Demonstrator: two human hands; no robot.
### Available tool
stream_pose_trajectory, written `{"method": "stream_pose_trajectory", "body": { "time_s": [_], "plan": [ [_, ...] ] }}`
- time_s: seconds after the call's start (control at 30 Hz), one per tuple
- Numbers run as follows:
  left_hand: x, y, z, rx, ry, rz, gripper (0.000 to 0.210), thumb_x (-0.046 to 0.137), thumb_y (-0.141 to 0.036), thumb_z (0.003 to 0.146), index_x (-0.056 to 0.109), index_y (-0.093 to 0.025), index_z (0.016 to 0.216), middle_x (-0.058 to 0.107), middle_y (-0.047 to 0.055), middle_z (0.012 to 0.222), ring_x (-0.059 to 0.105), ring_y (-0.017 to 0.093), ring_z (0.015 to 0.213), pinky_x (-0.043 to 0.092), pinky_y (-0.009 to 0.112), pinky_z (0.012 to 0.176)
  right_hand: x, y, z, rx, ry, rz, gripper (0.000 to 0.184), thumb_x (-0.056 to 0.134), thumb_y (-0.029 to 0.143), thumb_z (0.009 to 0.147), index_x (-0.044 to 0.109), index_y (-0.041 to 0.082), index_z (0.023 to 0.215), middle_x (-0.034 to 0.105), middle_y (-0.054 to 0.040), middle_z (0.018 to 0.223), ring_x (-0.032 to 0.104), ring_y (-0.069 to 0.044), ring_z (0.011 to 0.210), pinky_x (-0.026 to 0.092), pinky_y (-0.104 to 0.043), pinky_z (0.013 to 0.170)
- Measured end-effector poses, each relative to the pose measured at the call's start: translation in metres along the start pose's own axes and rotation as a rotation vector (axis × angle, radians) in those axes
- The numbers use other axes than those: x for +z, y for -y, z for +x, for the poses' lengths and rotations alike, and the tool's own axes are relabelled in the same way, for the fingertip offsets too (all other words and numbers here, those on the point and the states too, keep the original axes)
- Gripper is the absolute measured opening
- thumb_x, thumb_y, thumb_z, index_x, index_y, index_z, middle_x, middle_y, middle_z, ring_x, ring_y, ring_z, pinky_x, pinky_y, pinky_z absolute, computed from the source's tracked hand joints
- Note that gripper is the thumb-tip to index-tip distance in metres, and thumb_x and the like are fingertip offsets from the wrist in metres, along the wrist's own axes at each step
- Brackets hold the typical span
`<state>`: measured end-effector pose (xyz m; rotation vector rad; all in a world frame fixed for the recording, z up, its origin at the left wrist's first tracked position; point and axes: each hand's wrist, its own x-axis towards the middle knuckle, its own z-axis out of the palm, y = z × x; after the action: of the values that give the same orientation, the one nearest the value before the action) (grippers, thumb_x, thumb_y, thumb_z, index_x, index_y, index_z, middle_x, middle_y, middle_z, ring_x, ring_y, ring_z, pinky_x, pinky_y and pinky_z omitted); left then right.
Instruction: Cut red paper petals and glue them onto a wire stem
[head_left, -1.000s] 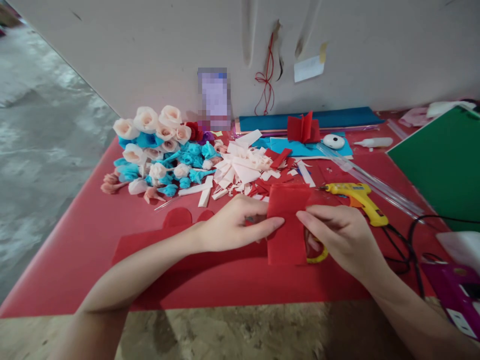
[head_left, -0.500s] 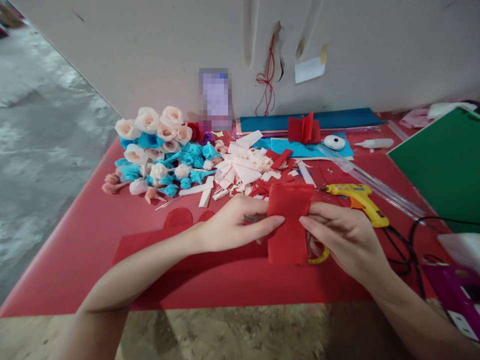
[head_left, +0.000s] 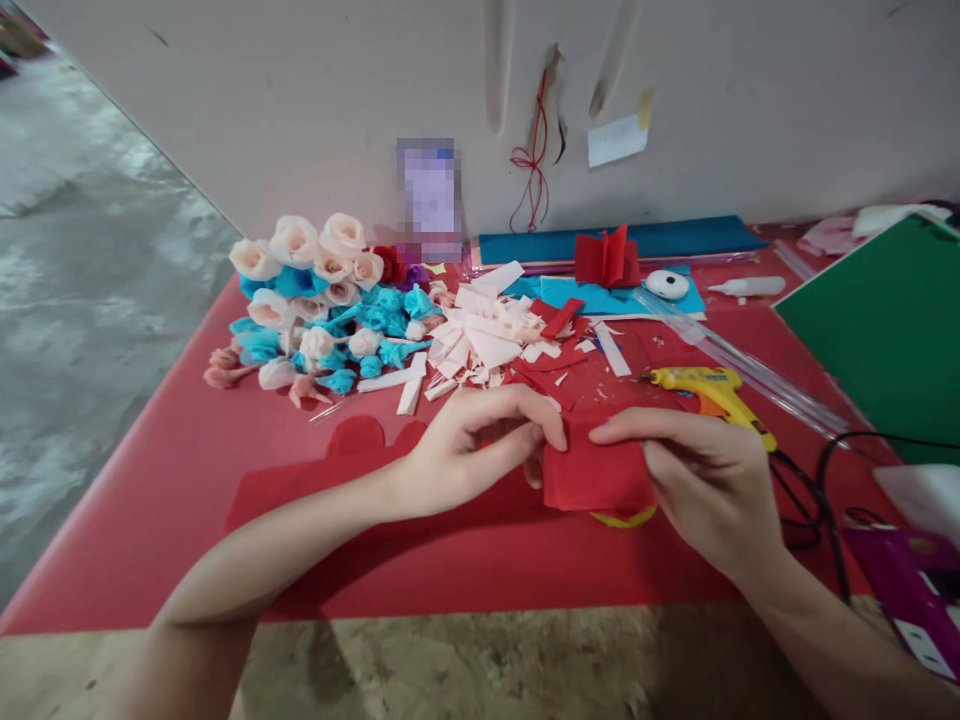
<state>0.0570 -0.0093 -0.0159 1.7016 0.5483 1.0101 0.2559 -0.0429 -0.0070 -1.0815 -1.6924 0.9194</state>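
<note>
Between my two hands is a piece of red crepe paper [head_left: 598,475], now a squarish folded shape. My left hand [head_left: 480,450] pinches its upper left corner with thumb and bent index finger. My right hand [head_left: 697,475] grips the top right part, thumb lying over the front. Under the paper shows a curved yellow handle [head_left: 628,519]; the rest of that tool is hidden. On the table below my left forearm lies a long red paper strip [head_left: 292,490], with rounded red paper pieces [head_left: 356,438] just behind it.
Paper flowers [head_left: 292,240] in white, blue and pink crowd the left. Paper scraps [head_left: 491,335] are heaped mid-table. A yellow glue gun [head_left: 712,392] with a black cord [head_left: 825,500] lies right, near clear tubes [head_left: 772,380] and a green board [head_left: 885,320].
The red paper was a tall upright rectangle and is now doubled over into a shorter piece. Both hands have shifted their hold towards its top edge.
</note>
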Motion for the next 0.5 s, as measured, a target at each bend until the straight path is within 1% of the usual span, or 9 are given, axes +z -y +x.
{"method": "stream_pose_trajectory", "body": {
  "time_s": [0.07, 0.13, 0.27, 0.33, 0.4, 0.5],
  "plan": [
    [-0.0006, -0.0011, 0.001, 0.013, 0.003, 0.004, 0.018, 0.045, -0.008, 0.084, 0.06, -0.015, 0.077, 0.061, 0.0, 0.072, 0.058, 0.006, 0.061, 0.049, 0.017, 0.061, -0.0007, 0.0011, 0.0003, -0.049, 0.017, -0.021, 0.034, 0.043, 0.002, 0.077, 0.067, 0.027, 0.083, 0.062, 0.0063, 0.059, 0.043, -0.004, 0.033, 0.034, -0.018, 0.035],
    [-0.0011, -0.0014, 0.0018, 0.016, 0.004, 0.022, 0.019, 0.044, -0.006, 0.083, 0.06, -0.015, 0.076, 0.062, 0.001, 0.072, 0.058, 0.008, 0.065, 0.048, 0.018, 0.063, -0.0013, 0.0021, 0.0007, -0.105, 0.029, -0.066, 0.034, 0.043, 0.001, 0.078, 0.065, 0.026, 0.083, 0.065, 0.0048, 0.066, 0.049, -0.005, 0.038, 0.038, -0.018, 0.037],
    [-0.0018, -0.0012, 0.0026, 0.018, 0.006, 0.051, 0.021, 0.043, -0.003, 0.081, 0.059, -0.015, 0.074, 0.061, 0.0, 0.071, 0.056, 0.007, 0.066, 0.046, 0.017, 0.062, -0.0015, 0.0018, 0.0003, -0.229, 0.032, -0.165, 0.033, 0.044, 0.001, 0.08, 0.064, 0.027, 0.084, 0.067, 0.0033, 0.073, 0.063, -0.009, 0.062, 0.049, -0.018, 0.054],
    [-0.0017, -0.0009, 0.0024, 0.014, 0.008, 0.057, 0.021, 0.043, -0.002, 0.08, 0.058, -0.015, 0.073, 0.059, 0.0, 0.07, 0.055, 0.007, 0.066, 0.045, 0.016, 0.062, -0.0013, 0.0011, -0.0002, -0.266, 0.02, -0.212, 0.032, 0.044, 0.001, 0.08, 0.063, 0.026, 0.085, 0.068, 0.003, 0.078, 0.065, -0.01, 0.072, 0.05, -0.018, 0.061],
    [-0.0009, -0.0009, 0.0019, -0.006, -0.016, 0.043, 0.019, 0.043, -0.003, 0.081, 0.056, -0.015, 0.076, 0.058, -0.001, 0.072, 0.054, 0.006, 0.066, 0.044, 0.015, 0.061, -0.001, 0.0006, -0.0005, -0.29, 0.001, -0.247, 0.031, 0.045, 0.001, 0.081, 0.063, 0.026, 0.084, 0.068, 0.0033, 0.08, 0.064, -0.009, 0.076, 0.05, -0.017, 0.063],
    [0.0017, -0.0024, 0.0017, -0.083, -0.05, -0.065, 0.01, 0.045, -0.011, 0.084, 0.052, -0.017, 0.089, 0.054, -0.002, 0.071, 0.052, 0.006, 0.063, 0.044, 0.015, 0.059, -0.0005, 0.0003, -0.0004, -0.339, -0.017, -0.275, 0.03, 0.046, 0.0, 0.08, 0.063, 0.025, 0.083, 0.068, 0.0049, 0.078, 0.063, -0.007, 0.078, 0.05, -0.014, 0.069]
  ]
}}
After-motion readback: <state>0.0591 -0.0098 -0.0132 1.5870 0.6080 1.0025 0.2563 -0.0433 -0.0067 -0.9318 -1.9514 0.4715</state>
